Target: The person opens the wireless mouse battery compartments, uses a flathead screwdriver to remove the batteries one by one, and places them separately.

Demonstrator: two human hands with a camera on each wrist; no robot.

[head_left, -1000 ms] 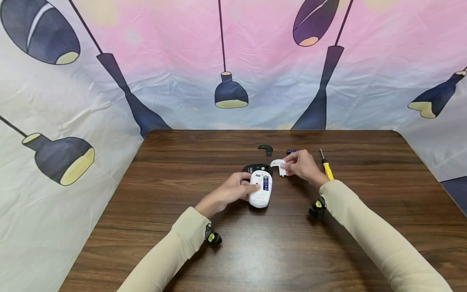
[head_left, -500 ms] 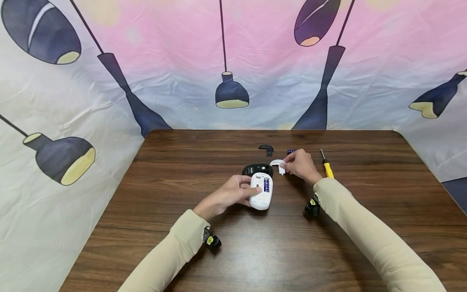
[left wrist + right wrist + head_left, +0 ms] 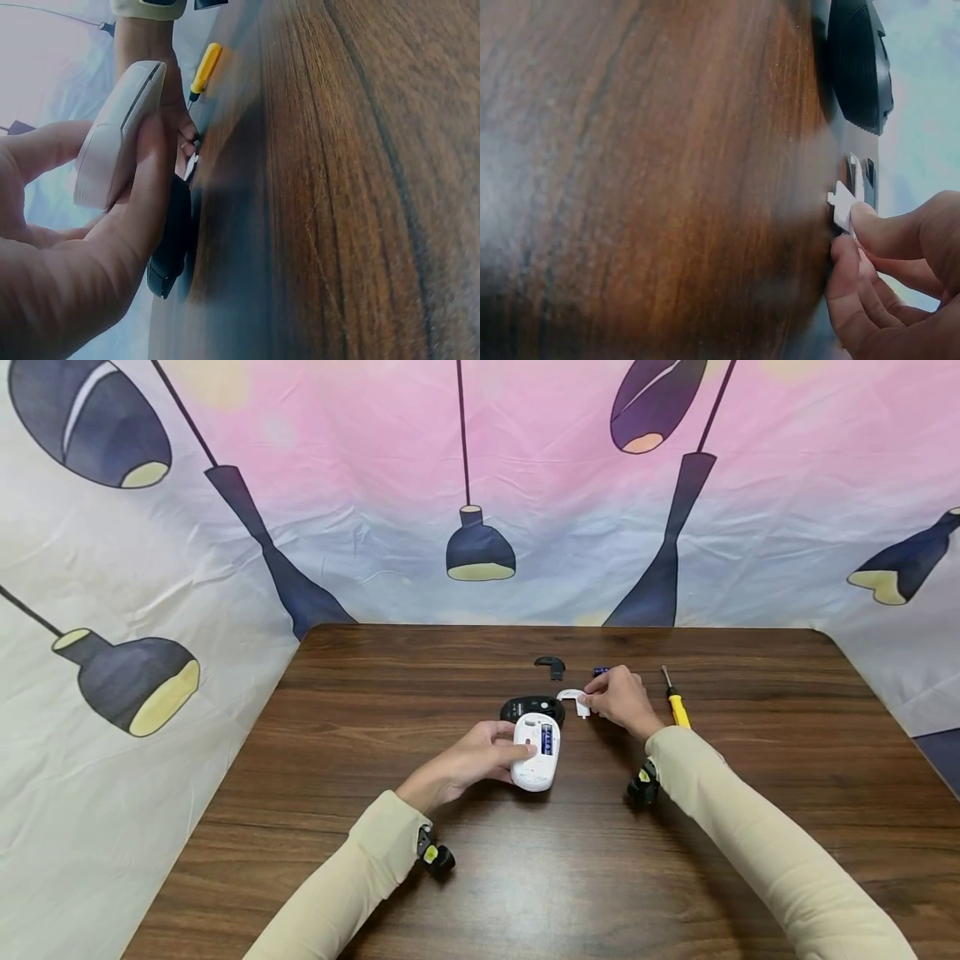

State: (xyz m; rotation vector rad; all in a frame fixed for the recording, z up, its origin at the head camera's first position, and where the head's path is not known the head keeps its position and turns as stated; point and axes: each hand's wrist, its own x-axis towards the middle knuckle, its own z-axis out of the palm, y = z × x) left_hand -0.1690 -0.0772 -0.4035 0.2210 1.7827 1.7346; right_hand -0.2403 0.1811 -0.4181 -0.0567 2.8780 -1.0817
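My left hand grips a white computer mouse just above the table, underside up, the thumb across its bottom. A blue battery sits in the mouse's uncovered compartment. In the left wrist view, the fingers wrap around the side of the white mouse. My right hand pinches a curved white battery cover by its right side, low at the tabletop. The right wrist view has thumb and fingertips on that cover. Behind the white mouse a black mouse lies underside up, partly overlapped.
A black battery cover lies farther back on the brown wooden table. Beyond my right hand is a loose blue battery, partly hidden. A screwdriver with a yellow handle lies to the right. Printed cloth hangs behind the table.
My right wrist has shifted slightly left and the white cover has come down flatter toward the table. The white mouse has dropped a little toward me, still in my left hand.
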